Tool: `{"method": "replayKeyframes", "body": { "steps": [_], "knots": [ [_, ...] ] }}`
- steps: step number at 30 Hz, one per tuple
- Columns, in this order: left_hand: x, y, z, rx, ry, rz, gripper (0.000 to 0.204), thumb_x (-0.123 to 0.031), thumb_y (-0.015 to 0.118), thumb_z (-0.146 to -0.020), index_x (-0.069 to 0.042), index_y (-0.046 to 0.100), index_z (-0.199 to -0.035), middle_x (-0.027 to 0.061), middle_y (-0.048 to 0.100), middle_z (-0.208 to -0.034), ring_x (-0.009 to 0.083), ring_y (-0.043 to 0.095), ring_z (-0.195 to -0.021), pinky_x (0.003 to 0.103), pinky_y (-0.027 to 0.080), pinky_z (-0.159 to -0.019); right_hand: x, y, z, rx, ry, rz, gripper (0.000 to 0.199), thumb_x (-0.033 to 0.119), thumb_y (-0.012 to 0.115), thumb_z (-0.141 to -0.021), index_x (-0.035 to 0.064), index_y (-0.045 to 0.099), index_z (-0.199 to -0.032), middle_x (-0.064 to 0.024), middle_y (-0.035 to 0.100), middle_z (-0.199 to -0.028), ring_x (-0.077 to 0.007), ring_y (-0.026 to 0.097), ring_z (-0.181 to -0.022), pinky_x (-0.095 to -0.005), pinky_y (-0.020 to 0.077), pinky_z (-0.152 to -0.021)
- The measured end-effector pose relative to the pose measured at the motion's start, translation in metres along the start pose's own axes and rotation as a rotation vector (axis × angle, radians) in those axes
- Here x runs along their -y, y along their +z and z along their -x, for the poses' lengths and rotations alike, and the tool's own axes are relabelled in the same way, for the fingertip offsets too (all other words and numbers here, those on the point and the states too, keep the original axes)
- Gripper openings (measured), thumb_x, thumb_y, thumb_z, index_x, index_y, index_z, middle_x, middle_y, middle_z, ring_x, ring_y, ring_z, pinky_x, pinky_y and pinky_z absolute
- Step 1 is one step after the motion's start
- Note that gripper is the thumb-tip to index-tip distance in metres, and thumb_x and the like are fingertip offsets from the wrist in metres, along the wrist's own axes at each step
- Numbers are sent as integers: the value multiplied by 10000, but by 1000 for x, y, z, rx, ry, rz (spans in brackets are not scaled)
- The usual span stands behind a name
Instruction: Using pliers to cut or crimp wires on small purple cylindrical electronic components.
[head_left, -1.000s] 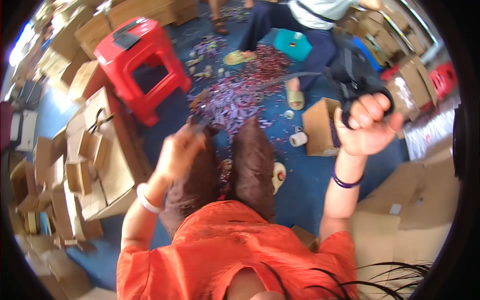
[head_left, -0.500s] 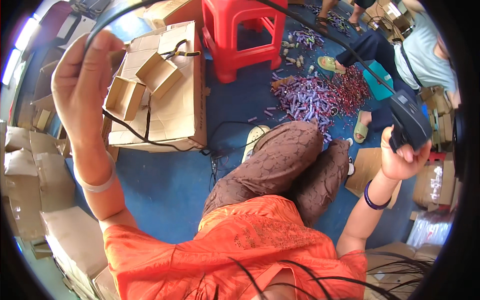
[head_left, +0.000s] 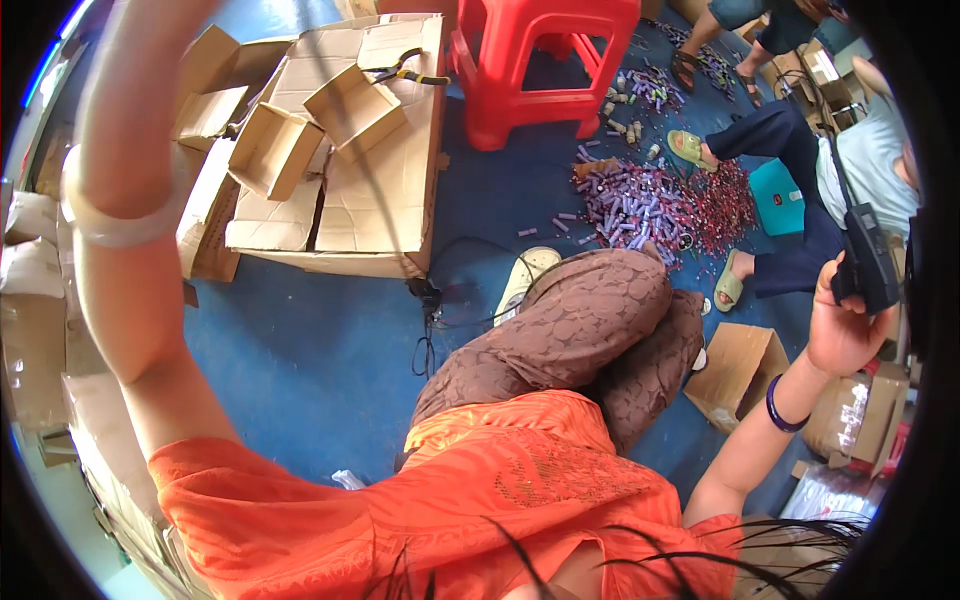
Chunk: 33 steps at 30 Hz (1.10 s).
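1. The black device, a boxy handheld unit, sits in the right hand at the right edge of the view, raised above a small open cardboard box on the blue floor.
2. The right hand's grip is clamped on the device, fingers wrapped round its lower body.
3. The left arm is lifted high, with a pale bangle at the wrist; the hand itself is out of view, so its grip cannot be told.
4. A thin black cable trails across the floor beside a flattened carton that carries smaller open boxes and pliers.
5. To do this well, the person would likely keep the device upright and steady, and keep the cable from snagging on the carton's edge.
6. A heap of small purple and red cylinders lies near the crossed knees; a red stool stands beyond it.
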<state>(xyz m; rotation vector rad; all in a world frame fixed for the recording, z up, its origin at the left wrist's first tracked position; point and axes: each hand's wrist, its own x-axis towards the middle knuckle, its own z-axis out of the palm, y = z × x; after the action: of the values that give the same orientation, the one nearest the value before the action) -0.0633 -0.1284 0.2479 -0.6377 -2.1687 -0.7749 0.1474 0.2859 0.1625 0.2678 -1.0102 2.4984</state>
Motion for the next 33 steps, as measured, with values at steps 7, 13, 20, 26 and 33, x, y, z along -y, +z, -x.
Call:
{"method": "replayKeyframes", "body": {
  "steps": [7, 13, 20, 26, 33],
  "knots": [
    [40, 57, 111, 458, 180, 299, 303, -143, 696, -839, -67, 618, -1122, 36, 603, -814, 114, 520, -492, 270, 427, -493, 10, -50, 27, 46, 72, 157, 327, 189, 613, -898, -49, 565, -1117, -37, 545, -807, -121, 447, -631, -386, 383, -887],
    [95, 112, 314, 1310, -234, 507, 243, -206, 614, -874, -54, 633, -1064, 136, 646, -967, 296, 636, -903, 395, 508, -784, -2, -52, 26, -97, 171, 295, 165, 211, 543, -952, 46, 539, -937, -29, 488, -794, -154, 401, -681, -314, 357, -769],
    [91, 230, 467, 1188, -380, 192, 372, -279, 656, -838, -53, 620, -1131, 181, 639, -1084, 347, 596, -1033, 439, 477, -879, -26, -50, 20, -131, 173, 419, 109, 154, 513, -961, 51, 526, -926, -38, 471, -821, -152, 400, -725, -303, 345, -724],
    [86, 165, 373, 1092, -780, 654, 221, -209, 599, -914, -14, 682, -977, 161, 676, -849, 226, 652, -797, 325, 493, -724, -45, -61, 14, -119, 150, 526, 103, 138, 504, -965, 41, 506, -929, -48, 484, -829, -146, 411, -724, -296, 346, -712],
    [80, 2, 229, 650, -912, 668, 206, -146, 557, -943, 11, 691, -949, 17, 617, -770, 64, 520, -661, 209, 407, -584, -92, -80, 2, -75, 151, 553, 247, 89, 501, -945, -6, 507, -1173, -47, 494, -816, -120, 437, -693, -279, 346, -670]
  ]
}}
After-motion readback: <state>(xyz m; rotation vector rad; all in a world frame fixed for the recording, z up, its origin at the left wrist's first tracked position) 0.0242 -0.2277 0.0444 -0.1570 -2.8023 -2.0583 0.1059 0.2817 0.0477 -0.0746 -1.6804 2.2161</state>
